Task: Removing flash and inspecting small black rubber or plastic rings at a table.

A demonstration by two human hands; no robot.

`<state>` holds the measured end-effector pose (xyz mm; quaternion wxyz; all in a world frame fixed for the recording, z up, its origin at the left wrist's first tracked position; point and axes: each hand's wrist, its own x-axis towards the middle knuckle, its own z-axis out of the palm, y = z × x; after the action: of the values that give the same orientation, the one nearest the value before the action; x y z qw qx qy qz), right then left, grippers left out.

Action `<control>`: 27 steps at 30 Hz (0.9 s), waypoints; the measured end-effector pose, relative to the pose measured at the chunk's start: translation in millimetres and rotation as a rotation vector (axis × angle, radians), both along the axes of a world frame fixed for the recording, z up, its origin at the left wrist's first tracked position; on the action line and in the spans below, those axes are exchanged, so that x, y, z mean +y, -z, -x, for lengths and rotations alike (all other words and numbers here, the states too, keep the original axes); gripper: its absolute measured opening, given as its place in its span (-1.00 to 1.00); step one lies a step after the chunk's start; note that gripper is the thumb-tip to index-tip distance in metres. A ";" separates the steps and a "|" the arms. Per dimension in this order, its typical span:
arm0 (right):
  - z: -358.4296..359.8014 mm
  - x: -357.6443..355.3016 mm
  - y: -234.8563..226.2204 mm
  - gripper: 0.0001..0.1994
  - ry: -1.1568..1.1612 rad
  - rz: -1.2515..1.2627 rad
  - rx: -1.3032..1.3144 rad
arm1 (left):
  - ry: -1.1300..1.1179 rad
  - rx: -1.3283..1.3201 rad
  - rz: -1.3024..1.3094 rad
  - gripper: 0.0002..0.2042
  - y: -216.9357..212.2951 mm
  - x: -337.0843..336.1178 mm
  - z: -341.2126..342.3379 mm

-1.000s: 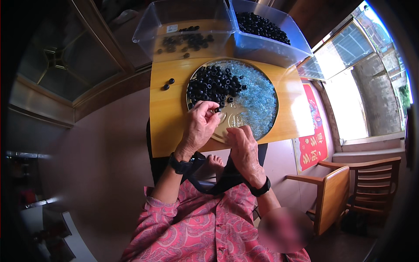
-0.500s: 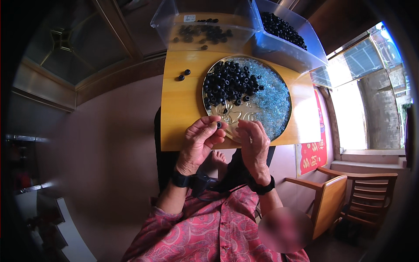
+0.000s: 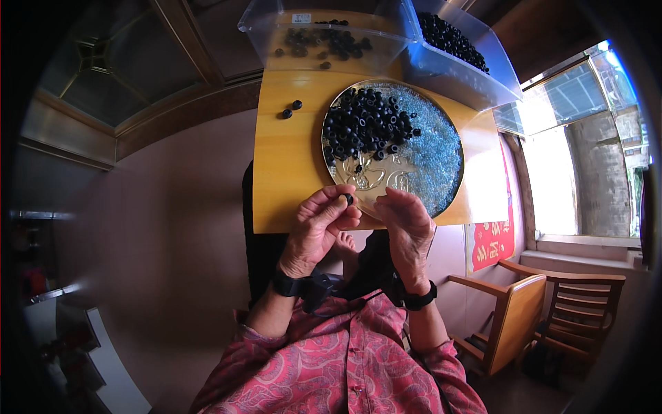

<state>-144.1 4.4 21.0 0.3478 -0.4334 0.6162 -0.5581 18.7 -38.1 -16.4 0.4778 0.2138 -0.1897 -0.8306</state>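
Note:
Between the thumb and forefinger of my left hand (image 3: 318, 224) is a small black hollow cap (image 3: 348, 199), just off the near edge of the round tray. My right hand (image 3: 408, 228) is closed in a pinch a little to the right; whatever is in its fingertips is too small to make out. Beyond both hands lies the round metal tray (image 3: 372, 181), with an embossed bottom. A heap of similar black caps (image 3: 365, 124) fills its far left part. Tiny clear-blue pieces (image 3: 438, 152) cover its right side.
Two loose black caps (image 3: 287, 114) lie on the yellow wooden table (image 3: 283, 159) left of the tray. At the back stand a clear plastic bin (image 3: 276, 41) with some caps and another translucent bin (image 3: 448, 79) full of them. A wooden chair (image 3: 514, 324) is at the right.
My right hand has turned slightly, its fingertips shifting a little to the right. The left hand still pinches the black cap, which is tilted differently. The view has shifted slightly.

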 end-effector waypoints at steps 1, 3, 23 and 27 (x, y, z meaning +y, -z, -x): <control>-0.2 0.5 -1.7 -0.74 -0.006 -0.008 -0.062 | 0.015 -0.002 -0.002 -0.76 -0.3 -0.1 -0.4; -0.4 1.8 -2.7 -0.73 -0.009 -0.007 -0.112 | 0.027 -0.032 -0.004 -0.76 -6.5 0.8 -0.1; -5.8 6.3 -13.7 -0.72 -0.155 0.093 0.246 | 0.063 -0.189 0.015 -0.78 -13.4 9.5 3.3; -4.0 7.7 -16.2 -0.69 -0.179 0.057 0.247 | 0.063 -0.283 0.086 -0.78 -14.3 11.6 2.8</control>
<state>-140.1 12.2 37.2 0.3053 -0.5614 0.5973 -0.4847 15.9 -26.5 -2.2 0.4288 0.3018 -0.2973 -0.7979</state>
